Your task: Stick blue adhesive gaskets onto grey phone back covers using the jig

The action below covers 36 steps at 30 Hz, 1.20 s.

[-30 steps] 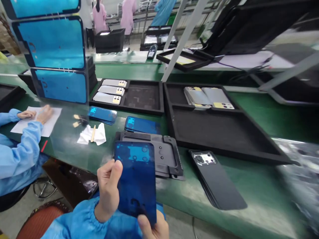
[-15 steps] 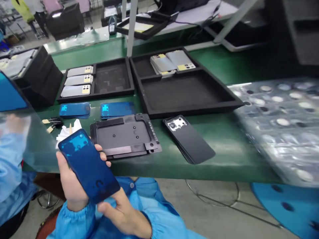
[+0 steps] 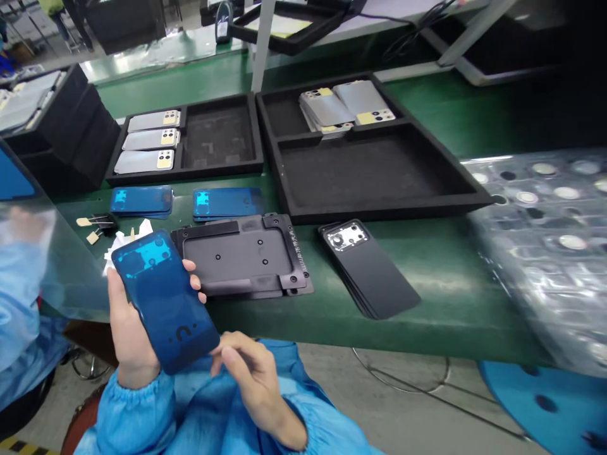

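Note:
My left hand (image 3: 135, 338) holds a phone back cover (image 3: 168, 303) from below, thumb along one edge and fingertips over the other. The cover has a shiny blue face, with brighter blue patches around the camera area at its top end. My right hand (image 3: 258, 379) is at the cover's lower right corner, its fingers curled with the tips close together; what lies between them, if anything, is too small to make out. Just beyond sits a dark metal fixture (image 3: 241, 256) with a shallow phone-shaped recess. A crumpled white tissue (image 3: 121, 239) is partly hidden behind the cover.
Two blue cover stacks (image 3: 142, 200) lie behind the fixture. Black trays (image 3: 222, 169) hold silver phone panels (image 3: 149, 140). Dark back covers (image 3: 379, 278) are stacked at right, near clear plastic blister trays (image 3: 545, 253). Binder clips (image 3: 105, 221) and a co-worker's blue sleeve (image 3: 21, 303) are at left.
My right hand has moved from under the cover's lower end to its lower right corner, fingers curling. The cover is turned slightly in my left hand. The camera view has shifted.

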Each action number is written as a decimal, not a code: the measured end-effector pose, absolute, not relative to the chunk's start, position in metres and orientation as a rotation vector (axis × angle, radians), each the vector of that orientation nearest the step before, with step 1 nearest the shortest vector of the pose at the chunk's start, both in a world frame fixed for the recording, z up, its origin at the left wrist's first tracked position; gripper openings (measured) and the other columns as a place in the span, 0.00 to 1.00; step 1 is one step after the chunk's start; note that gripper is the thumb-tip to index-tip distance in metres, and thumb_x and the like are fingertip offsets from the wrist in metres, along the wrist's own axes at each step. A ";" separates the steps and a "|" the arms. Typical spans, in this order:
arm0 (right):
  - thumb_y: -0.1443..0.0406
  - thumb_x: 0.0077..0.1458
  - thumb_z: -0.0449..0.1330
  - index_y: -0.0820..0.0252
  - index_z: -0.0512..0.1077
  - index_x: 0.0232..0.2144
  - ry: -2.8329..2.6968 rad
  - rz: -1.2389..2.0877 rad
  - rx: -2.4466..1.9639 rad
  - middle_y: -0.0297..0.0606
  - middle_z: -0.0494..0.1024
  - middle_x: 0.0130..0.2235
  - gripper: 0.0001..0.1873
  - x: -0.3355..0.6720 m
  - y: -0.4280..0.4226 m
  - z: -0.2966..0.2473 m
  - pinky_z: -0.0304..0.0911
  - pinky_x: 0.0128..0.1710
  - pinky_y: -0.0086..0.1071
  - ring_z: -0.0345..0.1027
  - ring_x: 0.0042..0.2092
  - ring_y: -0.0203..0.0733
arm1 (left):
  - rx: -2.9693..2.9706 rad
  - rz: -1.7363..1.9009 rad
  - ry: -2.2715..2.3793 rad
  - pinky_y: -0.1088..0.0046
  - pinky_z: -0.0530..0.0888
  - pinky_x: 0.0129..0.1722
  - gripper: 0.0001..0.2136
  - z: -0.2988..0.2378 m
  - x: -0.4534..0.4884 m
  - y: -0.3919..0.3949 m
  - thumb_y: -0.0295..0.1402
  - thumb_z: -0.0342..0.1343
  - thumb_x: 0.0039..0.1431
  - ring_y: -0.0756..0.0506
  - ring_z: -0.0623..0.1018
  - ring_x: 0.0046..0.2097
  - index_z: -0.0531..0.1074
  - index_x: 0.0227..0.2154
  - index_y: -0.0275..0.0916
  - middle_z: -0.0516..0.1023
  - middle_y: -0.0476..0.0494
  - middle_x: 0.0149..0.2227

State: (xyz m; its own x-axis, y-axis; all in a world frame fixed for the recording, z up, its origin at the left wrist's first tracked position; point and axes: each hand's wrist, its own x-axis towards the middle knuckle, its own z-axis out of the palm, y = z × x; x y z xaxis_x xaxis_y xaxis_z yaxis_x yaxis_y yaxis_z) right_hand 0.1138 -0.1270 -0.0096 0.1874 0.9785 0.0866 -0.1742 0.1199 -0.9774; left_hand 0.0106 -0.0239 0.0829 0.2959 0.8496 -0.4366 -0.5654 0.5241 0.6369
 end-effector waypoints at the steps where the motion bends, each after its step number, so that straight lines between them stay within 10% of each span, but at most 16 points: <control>1: 0.53 0.70 0.52 0.58 0.76 0.30 -0.973 1.080 -1.108 0.34 0.79 0.23 0.22 0.119 -0.127 -0.010 0.69 0.31 0.27 0.74 0.26 0.36 | 0.400 0.963 0.848 0.66 0.82 0.35 0.39 0.084 0.010 -0.024 0.61 0.32 0.66 0.43 0.82 0.34 0.81 0.43 0.34 0.83 0.37 0.37; 36: 0.45 0.62 0.59 0.58 0.77 0.28 -0.714 1.544 -1.009 0.42 0.86 0.28 0.24 0.129 -0.122 0.002 0.77 0.37 0.34 0.82 0.32 0.44 | 0.422 0.875 0.986 0.67 0.81 0.31 0.36 0.088 0.017 -0.012 0.54 0.32 0.69 0.43 0.81 0.32 0.81 0.41 0.32 0.83 0.36 0.36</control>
State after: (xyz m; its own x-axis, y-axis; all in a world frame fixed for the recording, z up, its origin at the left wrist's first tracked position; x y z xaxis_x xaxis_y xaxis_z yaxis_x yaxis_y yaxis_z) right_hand 0.1285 -0.1215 0.0024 -0.0322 0.9740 -0.2243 -0.4600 -0.2137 -0.8618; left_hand 0.0173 -0.0122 0.0880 0.2608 0.7981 -0.5432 -0.4445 0.5987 0.6663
